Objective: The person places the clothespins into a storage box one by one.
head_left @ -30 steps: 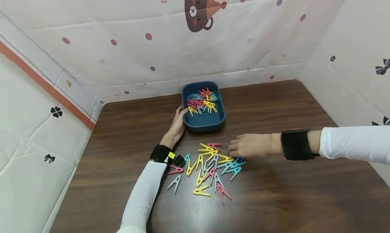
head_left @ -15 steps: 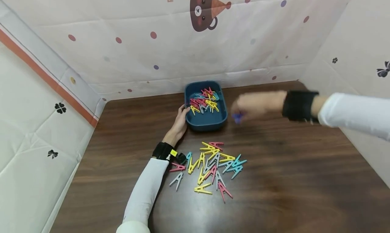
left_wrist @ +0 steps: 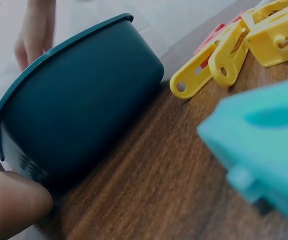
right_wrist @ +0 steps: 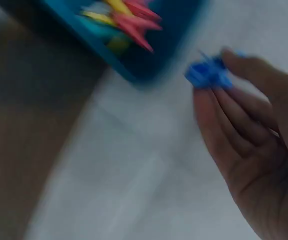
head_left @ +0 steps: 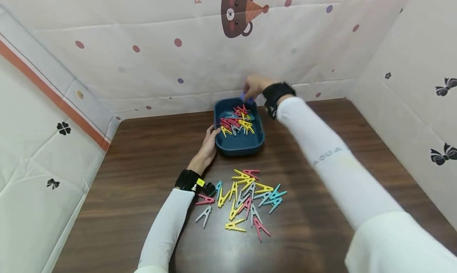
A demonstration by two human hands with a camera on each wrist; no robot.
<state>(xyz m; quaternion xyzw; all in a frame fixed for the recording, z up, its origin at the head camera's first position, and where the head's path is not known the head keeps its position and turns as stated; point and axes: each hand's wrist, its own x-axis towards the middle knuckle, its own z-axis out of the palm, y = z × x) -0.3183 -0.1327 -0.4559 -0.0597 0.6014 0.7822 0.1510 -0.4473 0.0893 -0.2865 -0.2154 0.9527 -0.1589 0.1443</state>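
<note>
A dark blue plastic basket (head_left: pixel 238 147) stands at the back of the table with pink, yellow, grey and light blue clothespins (head_left: pixel 245 124) in it. My left hand (head_left: pixel 207 147) grips its left side, the thumb against the outer wall in the left wrist view. Over the far right corner of the basket is my right hand (head_left: pixel 255 86). Thumb and fingertips pinch a blue clothespin (right_wrist: pixel 209 74), blurred in the right wrist view. In front of the basket lies a loose spread of clothespins (head_left: pixel 234 191) in yellow, pink, grey and light blue.
The brown wooden table (head_left: pixel 143 177) meets a printed white sheet (head_left: pixel 150 74) right behind the basket. More sheeting hangs at the left and right sides. A light blue clothespin (left_wrist: pixel 264 135) lies close to the left wrist camera.
My right hand has lifted the blue clothespin from the right of the spread and carried it back and left to the basket. My left hand keeps its hold on the basket.
</note>
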